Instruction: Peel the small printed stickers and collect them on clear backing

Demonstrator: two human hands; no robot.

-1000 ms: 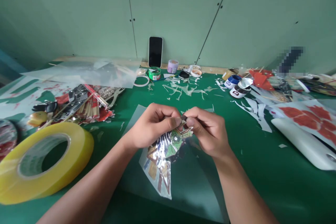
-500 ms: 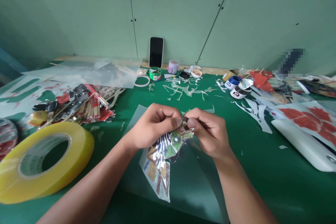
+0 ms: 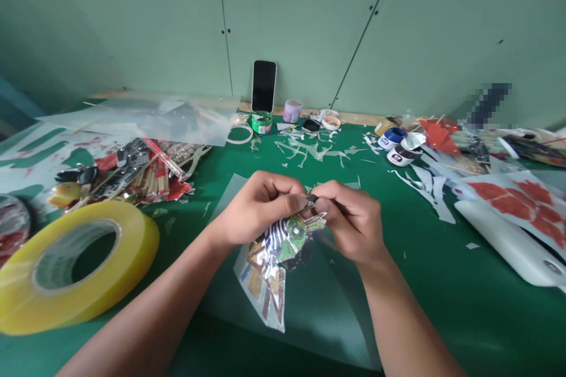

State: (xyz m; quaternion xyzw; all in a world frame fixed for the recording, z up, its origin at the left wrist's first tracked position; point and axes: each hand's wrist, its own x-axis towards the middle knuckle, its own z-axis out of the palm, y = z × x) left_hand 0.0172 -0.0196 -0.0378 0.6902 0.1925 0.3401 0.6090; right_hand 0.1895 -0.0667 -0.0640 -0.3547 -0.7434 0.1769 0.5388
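Observation:
Between my two hands hangs a painted cut-out figure of clear, glossy film, with green, blue-striped and brown parts. My left hand pinches its upper edge between thumb and forefinger. Close beside it, my right hand is closed in a pinch at the same upper edge, near a small dark piece. The fingertips almost meet and cover what lies between them. The figure's pointed lower end slants down to the left. Under the hands, a translucent sheet lies on the green table.
A big yellow tape roll lies at the left, below a heap of packets and sticks. Paint jars and film scraps are farther back. A phone leans on the wall. A white-handled tool lies at the right.
Both hands stay nearly in place, still pinching. The figure's lower end has risen slightly and its right edge has tilted a little. The camera view has shifted slightly.

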